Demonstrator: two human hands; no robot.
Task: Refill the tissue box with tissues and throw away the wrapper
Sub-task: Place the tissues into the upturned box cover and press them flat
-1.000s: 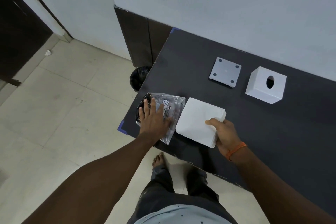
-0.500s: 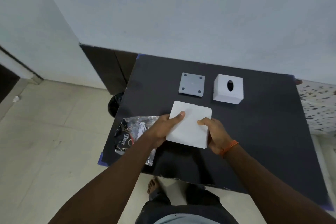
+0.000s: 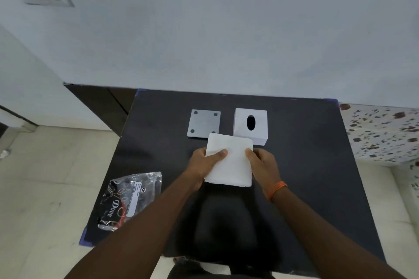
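Note:
A white stack of tissues (image 3: 231, 163) is held above the black table (image 3: 306, 176), gripped on both sides. My left hand (image 3: 204, 163) holds its left edge with the thumb on top. My right hand (image 3: 261, 164) holds its right edge. Just behind the stack stands the white tissue box (image 3: 250, 125) with an oval hole on top. To the left of the box lies its grey base plate (image 3: 203, 123) with round feet at the corners. The empty clear and black wrapper (image 3: 129, 199) lies at the table's front left corner, apart from both hands.
A light wall rises right behind the table. A dark cabinet (image 3: 99, 104) stands at the left rear. Pale floor tiles (image 3: 45, 176) run along the left. A speckled surface (image 3: 383, 131) adjoins the table's right side.
My left hand let go of the wrapper and took the tissue stack's left edge. Both hands carried the stack farther back, toward the box. The camera view tilted up and shifted right.

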